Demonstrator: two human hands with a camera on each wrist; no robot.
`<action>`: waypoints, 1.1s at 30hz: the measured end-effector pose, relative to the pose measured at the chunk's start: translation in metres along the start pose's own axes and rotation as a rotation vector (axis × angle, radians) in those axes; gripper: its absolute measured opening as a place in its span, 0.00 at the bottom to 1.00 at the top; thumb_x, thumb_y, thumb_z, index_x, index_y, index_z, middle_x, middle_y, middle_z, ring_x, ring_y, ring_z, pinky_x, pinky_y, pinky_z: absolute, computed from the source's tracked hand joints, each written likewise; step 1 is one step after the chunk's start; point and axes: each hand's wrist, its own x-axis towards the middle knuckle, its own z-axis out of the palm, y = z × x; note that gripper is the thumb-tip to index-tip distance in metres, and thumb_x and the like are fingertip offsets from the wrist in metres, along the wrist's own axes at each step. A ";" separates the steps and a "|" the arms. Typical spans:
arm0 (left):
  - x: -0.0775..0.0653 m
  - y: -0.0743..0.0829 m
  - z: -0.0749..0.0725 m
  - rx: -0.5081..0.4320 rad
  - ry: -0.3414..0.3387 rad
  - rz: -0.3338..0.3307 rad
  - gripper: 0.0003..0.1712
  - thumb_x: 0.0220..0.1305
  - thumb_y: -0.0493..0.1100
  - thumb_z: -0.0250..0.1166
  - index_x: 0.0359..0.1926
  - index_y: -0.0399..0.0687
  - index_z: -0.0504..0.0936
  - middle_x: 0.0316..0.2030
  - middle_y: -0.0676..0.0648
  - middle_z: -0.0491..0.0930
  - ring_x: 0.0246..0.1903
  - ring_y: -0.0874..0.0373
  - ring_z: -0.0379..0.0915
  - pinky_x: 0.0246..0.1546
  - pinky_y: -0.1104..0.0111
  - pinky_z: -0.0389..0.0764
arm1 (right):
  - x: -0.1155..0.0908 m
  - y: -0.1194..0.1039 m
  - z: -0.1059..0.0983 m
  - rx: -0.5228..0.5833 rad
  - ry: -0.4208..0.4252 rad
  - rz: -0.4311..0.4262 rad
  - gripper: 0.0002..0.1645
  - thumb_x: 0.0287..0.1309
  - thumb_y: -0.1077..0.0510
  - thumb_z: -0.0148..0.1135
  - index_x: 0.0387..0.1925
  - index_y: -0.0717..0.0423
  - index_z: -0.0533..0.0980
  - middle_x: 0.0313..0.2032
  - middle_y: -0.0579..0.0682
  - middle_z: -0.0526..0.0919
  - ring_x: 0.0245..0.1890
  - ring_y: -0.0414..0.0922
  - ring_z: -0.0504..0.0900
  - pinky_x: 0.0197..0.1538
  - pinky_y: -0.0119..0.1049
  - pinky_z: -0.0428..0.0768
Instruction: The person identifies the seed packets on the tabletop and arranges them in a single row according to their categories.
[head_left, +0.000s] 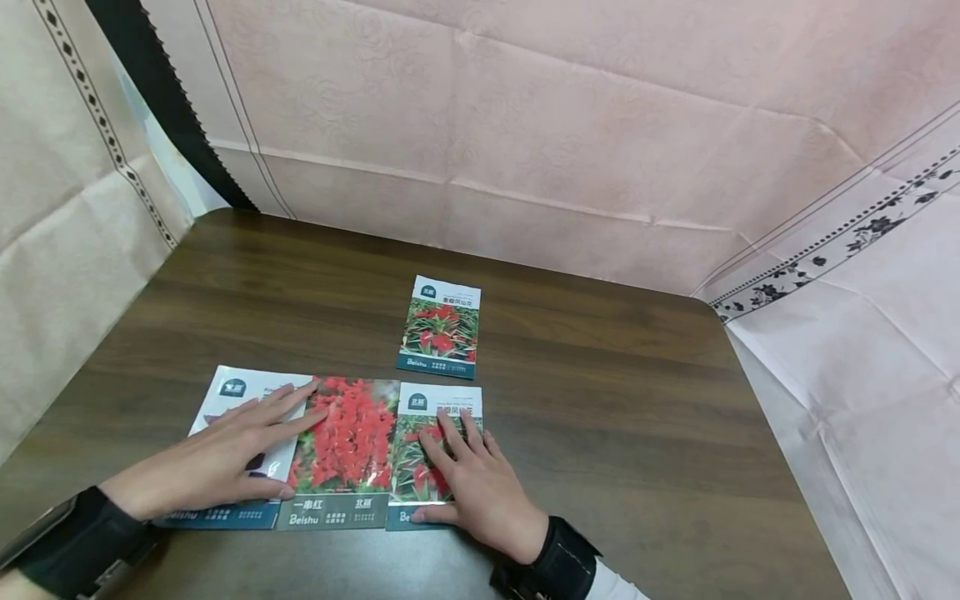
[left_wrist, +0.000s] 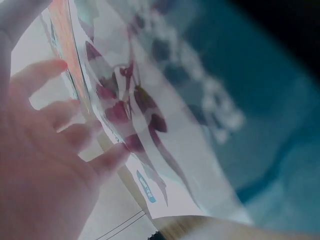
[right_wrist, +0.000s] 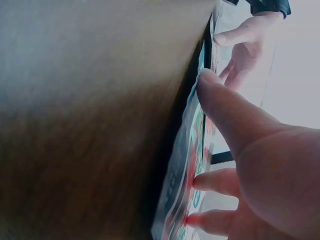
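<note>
Three flower seed packets lie side by side on the table. My left hand (head_left: pixel 238 450) rests with spread fingers over the left packet (head_left: pixel 225 517), white with a blue base, its fingertips reaching the middle packet (head_left: pixel 352 437) with red blooms. On the right packet (head_left: pixel 422 403), which shows red flowers and green leaves, lies my right hand (head_left: pixel 483 487), fingers extended. The left wrist view shows dark red petals on the left packet (left_wrist: pixel 120 110). In the right wrist view, fingertips touch the face of the right packet (right_wrist: pixel 182 165). Both hands partly cover the prints.
Another red-flower packet (head_left: pixel 440 329) lies by itself, farther back, just above the right one. The dark wooden table (head_left: pixel 615 433) has rounded far corners. Pale cloth (head_left: pixel 525 150) hangs behind and at both sides, with a black strip (head_left: pixel 180 108) at the back left.
</note>
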 end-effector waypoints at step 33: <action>0.004 0.001 0.001 0.034 0.026 -0.055 0.57 0.46 0.81 0.57 0.71 0.53 0.64 0.75 0.43 0.53 0.69 0.37 0.56 0.61 0.37 0.64 | 0.003 0.004 -0.006 0.010 0.033 -0.018 0.54 0.51 0.23 0.53 0.75 0.37 0.52 0.76 0.51 0.50 0.76 0.59 0.48 0.69 0.62 0.61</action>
